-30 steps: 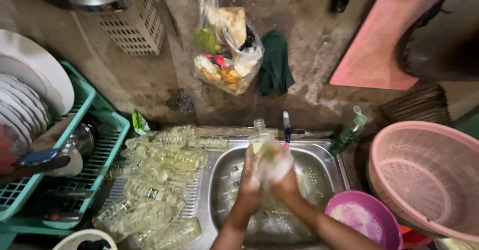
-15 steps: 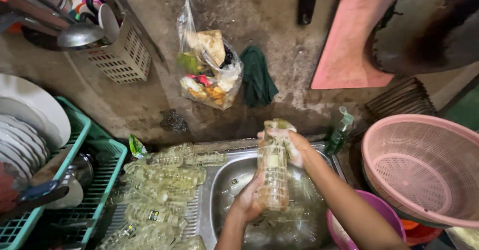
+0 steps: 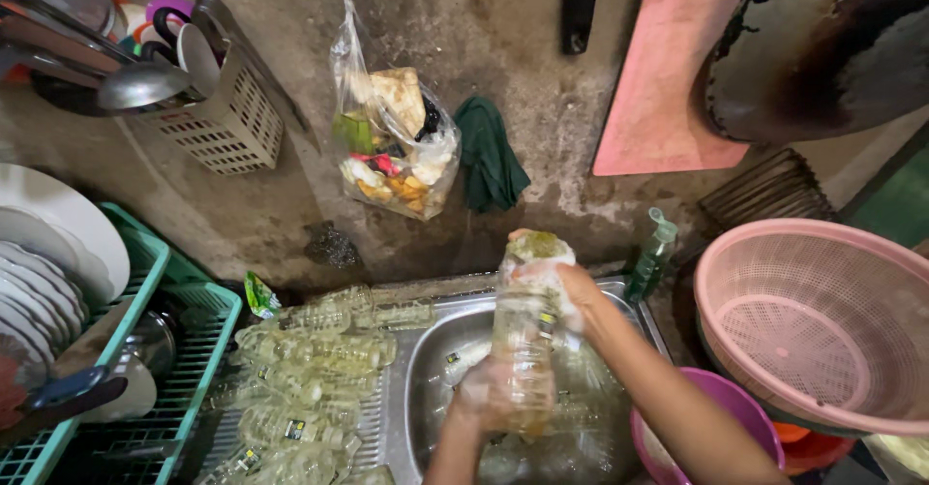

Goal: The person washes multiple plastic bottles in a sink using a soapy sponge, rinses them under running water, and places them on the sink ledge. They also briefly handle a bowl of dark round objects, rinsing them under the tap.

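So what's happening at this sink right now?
A person holds a clear plastic bottle upright over the steel sink. The left hand grips its lower part, and the soapy right hand covers its top. More clear bottles lie piled on the drainboard to the left. A pink basket sits to the right.

A steel sink [image 3: 426,349] holds clear bottles, and its drainboard [image 3: 373,437] carries a heap of bottles [image 3: 310,378].

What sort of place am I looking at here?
Probably a simple home kitchen's washing-up corner: a steel sink, a green dish rack with white plates, and a utensil basket on the rough wall.
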